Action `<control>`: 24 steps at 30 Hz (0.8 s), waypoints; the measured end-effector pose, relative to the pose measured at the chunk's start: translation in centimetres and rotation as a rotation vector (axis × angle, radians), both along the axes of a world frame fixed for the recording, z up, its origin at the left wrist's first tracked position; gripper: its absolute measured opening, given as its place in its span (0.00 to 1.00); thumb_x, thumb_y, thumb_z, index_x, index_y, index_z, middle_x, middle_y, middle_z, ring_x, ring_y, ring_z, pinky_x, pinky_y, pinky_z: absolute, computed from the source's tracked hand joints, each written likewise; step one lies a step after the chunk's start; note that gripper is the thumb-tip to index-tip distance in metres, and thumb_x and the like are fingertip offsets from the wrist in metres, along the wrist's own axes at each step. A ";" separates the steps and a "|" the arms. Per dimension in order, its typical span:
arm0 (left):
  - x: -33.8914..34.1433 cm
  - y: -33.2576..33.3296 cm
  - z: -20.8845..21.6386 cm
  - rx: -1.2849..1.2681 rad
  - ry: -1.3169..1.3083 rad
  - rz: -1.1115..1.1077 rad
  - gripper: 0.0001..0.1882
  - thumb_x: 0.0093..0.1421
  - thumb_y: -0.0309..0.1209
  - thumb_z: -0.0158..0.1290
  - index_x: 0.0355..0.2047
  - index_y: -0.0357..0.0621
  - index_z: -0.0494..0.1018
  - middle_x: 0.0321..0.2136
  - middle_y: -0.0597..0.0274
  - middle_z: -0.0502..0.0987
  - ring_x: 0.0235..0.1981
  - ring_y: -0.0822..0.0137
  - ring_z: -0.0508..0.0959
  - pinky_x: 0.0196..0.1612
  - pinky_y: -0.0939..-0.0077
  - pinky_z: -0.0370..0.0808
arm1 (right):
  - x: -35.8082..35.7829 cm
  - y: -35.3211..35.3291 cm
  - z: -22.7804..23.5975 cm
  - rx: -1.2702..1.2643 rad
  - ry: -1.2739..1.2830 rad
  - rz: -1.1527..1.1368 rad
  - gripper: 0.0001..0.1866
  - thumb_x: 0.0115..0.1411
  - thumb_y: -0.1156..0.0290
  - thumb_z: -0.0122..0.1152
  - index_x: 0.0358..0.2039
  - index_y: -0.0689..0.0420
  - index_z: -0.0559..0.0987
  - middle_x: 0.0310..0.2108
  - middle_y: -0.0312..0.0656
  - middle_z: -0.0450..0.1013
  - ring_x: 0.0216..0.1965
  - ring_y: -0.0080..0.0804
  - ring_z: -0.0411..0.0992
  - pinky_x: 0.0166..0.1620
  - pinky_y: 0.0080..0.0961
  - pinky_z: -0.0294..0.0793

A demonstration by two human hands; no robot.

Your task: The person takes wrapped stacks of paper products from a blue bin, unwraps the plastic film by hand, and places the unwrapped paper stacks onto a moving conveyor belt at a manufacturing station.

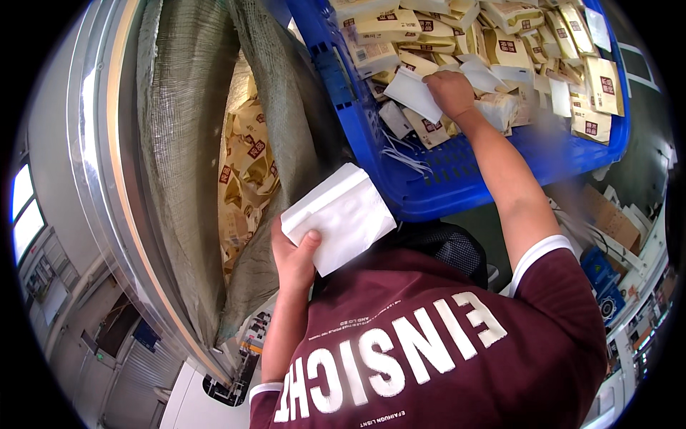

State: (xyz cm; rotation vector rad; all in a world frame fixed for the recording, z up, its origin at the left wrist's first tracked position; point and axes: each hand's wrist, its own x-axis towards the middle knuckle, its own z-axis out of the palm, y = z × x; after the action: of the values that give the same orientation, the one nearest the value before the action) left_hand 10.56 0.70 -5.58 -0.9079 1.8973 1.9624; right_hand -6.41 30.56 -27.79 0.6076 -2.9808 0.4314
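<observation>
While a stack of white packets (341, 214) is being held in the left hand (294, 259) beside the woven sack (186, 143), another white packet (414, 93) is being gripped by the right hand (450, 89) inside the blue crate (443, 179).

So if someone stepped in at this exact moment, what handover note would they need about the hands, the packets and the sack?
Left hand: holds a stack of white packets, thumb on top, between the sack and the crate.
Right hand: reaching into the blue crate, fingers on a white packet in the pile.
Blue crate: partly full of loose tan and white packets; the near part of its floor is bare.
Woven sack: open at the left, with tan packets inside.
Done: some packets are in the sack, a stack is gathered.
Left: the many packets in the crate.
</observation>
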 end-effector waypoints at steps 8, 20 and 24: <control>0.4 0.5 0.1 0.012 0.005 -0.001 0.37 0.43 0.43 0.62 0.45 0.32 0.58 0.37 0.56 0.69 0.38 0.67 0.70 0.42 0.74 0.66 | 0.3 0.0 -0.3 0.012 0.069 0.013 0.04 0.41 0.73 0.50 0.19 0.49 0.74 0.24 0.28 0.70 0.36 0.26 0.67 0.32 0.25 0.68; -1.1 -0.5 -0.8 0.024 -0.010 -0.080 0.29 0.46 0.29 0.57 0.46 0.32 0.59 0.38 0.57 0.69 0.38 0.68 0.70 0.42 0.74 0.68 | 1.1 -0.9 6.0 -0.426 -0.175 -0.452 0.06 0.46 0.69 0.53 0.22 0.56 0.74 0.22 0.49 0.71 0.26 0.44 0.71 0.29 0.39 0.68; -4.8 0.0 -2.6 0.154 0.060 -0.339 0.25 0.46 0.25 0.50 0.46 0.31 0.60 0.39 0.51 0.69 0.39 0.63 0.71 0.41 0.72 0.70 | 1.9 0.8 13.1 -0.238 0.075 -0.310 0.04 0.38 0.71 0.56 0.18 0.57 0.74 0.26 0.48 0.70 0.37 0.46 0.66 0.45 0.48 0.62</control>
State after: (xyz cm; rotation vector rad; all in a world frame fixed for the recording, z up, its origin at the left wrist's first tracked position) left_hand 5.78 0.73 -8.16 -0.4545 1.7641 1.9110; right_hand -4.55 31.36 -14.64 0.1334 -2.8219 0.7016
